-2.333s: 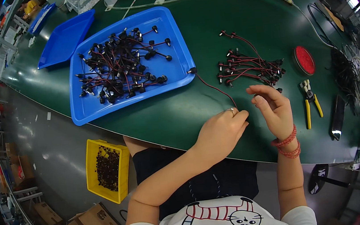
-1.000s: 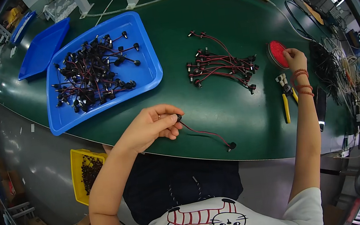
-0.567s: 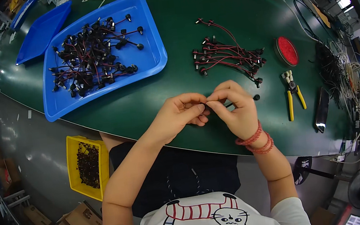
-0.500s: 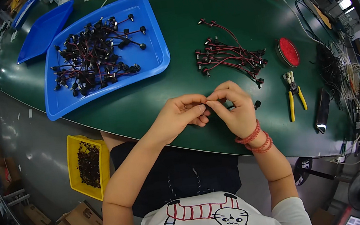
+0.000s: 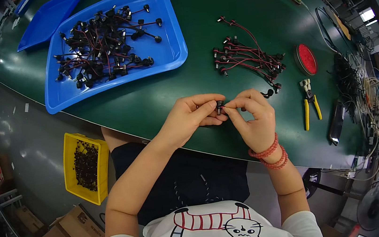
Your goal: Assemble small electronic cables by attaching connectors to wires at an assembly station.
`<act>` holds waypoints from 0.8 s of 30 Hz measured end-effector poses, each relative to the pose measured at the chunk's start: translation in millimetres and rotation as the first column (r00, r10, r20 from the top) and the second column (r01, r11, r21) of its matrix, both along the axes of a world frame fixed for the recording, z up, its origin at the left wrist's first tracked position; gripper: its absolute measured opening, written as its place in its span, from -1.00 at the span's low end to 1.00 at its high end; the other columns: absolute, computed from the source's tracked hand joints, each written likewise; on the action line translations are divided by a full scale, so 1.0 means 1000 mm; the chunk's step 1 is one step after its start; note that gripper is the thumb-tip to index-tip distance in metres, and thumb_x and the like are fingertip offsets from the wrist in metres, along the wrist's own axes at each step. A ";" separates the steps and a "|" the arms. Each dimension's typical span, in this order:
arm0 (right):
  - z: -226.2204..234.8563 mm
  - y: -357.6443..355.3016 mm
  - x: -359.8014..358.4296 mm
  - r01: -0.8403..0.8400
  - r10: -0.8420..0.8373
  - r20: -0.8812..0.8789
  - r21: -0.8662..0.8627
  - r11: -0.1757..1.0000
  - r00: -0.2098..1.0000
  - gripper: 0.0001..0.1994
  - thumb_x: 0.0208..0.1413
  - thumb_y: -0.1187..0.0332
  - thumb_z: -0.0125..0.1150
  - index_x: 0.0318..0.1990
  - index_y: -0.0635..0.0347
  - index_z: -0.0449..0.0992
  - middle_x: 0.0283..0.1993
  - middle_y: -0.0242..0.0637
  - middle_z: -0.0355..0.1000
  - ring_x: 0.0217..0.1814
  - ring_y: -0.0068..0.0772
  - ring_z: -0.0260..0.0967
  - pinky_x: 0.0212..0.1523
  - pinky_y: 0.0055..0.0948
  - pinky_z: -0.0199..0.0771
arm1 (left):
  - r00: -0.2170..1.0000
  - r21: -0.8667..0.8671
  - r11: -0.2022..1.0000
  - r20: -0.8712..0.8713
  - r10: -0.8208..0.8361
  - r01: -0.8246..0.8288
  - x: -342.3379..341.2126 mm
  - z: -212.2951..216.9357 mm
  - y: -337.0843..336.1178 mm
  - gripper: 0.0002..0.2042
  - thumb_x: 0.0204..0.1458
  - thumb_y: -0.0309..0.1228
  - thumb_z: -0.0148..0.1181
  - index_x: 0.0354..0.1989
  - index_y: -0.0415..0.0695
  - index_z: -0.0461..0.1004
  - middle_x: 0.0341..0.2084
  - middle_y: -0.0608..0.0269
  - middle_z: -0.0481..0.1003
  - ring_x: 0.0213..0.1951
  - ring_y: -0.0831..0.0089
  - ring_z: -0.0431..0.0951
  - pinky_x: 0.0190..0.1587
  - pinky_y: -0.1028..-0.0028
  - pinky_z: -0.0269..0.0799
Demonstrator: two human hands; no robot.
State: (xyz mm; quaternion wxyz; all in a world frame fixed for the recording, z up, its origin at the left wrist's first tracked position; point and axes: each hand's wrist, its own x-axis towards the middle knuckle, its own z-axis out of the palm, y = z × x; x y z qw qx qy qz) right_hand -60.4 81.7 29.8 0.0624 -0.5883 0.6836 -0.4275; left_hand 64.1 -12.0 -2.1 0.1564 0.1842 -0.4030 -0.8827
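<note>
My left hand [image 5: 191,117] pinches a small black barrel plug [image 5: 219,104] with a metal tip, between thumb and fingers, just over the table's near edge. Close against it, my right hand [image 5: 255,121] is closed at the plug, its thumb and forefinger pressed together on what looks like the thin cable. A black cable end [image 5: 268,93] shows beyond my right fingers; whether it belongs to the same cable is hidden. Ahead lies a bundle of short red-and-black cables [image 5: 253,58] with black plugs at their ends.
A blue tray [image 5: 174,35] holds many similar cables, beside another blue tray [image 5: 45,22]. To the right are a round dish of red bits [image 5: 305,59], yellow-handled pliers [image 5: 309,101] and a phone-like black object [image 5: 336,122]. A yellow bin [image 5: 104,171] of small dark parts stands below, left.
The plug now shows between my fingers, where it was mostly hidden before. My right hand has shifted slightly right and my fingertips have parted a little. The whole view has moved slightly.
</note>
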 end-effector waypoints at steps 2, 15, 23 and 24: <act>0.000 -0.002 0.001 0.011 -0.012 -0.051 -0.016 1.000 0.999 -0.92 -0.34 0.60 0.13 -0.58 0.26 0.41 -0.55 -0.31 0.27 -0.50 -0.50 0.25 -0.50 -0.62 0.26 | 1.000 -0.011 1.000 -0.003 0.008 -0.008 0.000 0.000 0.000 -0.76 -0.01 -0.50 -0.15 -0.18 -0.35 0.28 -0.45 0.13 0.39 -0.38 0.46 0.45 -0.29 0.56 0.42; 0.001 -0.003 0.000 -0.005 0.008 -0.071 0.031 1.000 0.997 -0.91 -0.34 0.60 0.14 -0.56 0.27 0.42 -0.54 -0.31 0.28 -0.52 -0.50 0.26 -0.52 -0.61 0.28 | 0.998 -0.020 0.999 0.051 0.037 -0.036 -0.003 0.003 0.002 -0.78 -0.03 -0.53 -0.12 -0.22 -0.37 0.30 -0.46 0.12 0.41 -0.41 0.48 0.45 -0.31 0.57 0.43; -0.001 0.003 0.002 -0.057 0.057 -0.050 -0.009 0.998 0.997 -0.86 -0.32 0.61 0.12 -0.48 0.26 0.45 -0.51 -0.30 0.29 -0.50 -0.48 0.25 -0.50 -0.60 0.26 | 0.997 -0.066 0.997 0.057 0.053 -0.049 -0.003 0.003 0.004 -0.79 -0.04 -0.51 -0.10 -0.24 -0.35 0.32 -0.47 0.13 0.41 -0.43 0.50 0.46 -0.32 0.60 0.42; 0.000 0.005 0.004 -0.058 0.057 -0.080 -0.004 0.998 0.995 -0.83 -0.32 0.62 0.10 -0.45 0.25 0.45 -0.49 -0.29 0.29 -0.48 -0.45 0.24 -0.49 -0.59 0.25 | 0.997 -0.070 0.996 0.056 0.059 -0.056 -0.003 0.002 0.004 -0.79 -0.03 -0.52 -0.10 -0.24 -0.35 0.32 -0.47 0.14 0.41 -0.43 0.51 0.46 -0.32 0.60 0.42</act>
